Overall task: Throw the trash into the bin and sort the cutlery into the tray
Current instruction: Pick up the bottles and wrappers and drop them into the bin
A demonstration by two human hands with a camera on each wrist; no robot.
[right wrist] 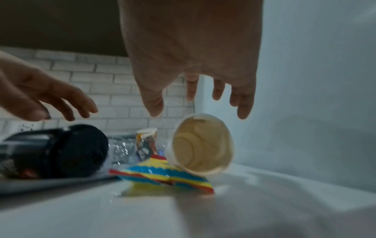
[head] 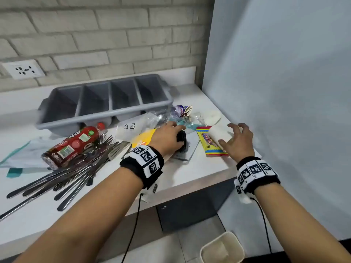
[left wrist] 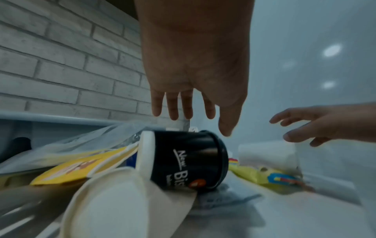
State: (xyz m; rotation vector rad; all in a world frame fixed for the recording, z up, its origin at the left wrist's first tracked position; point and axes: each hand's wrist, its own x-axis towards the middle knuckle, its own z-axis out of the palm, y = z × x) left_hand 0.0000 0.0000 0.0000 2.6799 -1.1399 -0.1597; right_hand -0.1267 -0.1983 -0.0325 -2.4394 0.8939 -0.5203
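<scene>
We've both grips spread, empty: left hand (head: 167, 137) over black cup (left wrist: 189, 161), right hand (head: 240, 141) w/ white cup (right wrist: 200, 145); wrap firmly, don't crush.

Both forearms reach in from the bottom edge of the head view, each wrist wrapped in a black band with black-and-white square markers. The left hand (head: 168, 136) sits at frame centre, palm down, fingers extended and slightly spread. The right hand (head: 240, 140), centre right, has fingers splayed and loosely bent, gripping nothing.
</scene>
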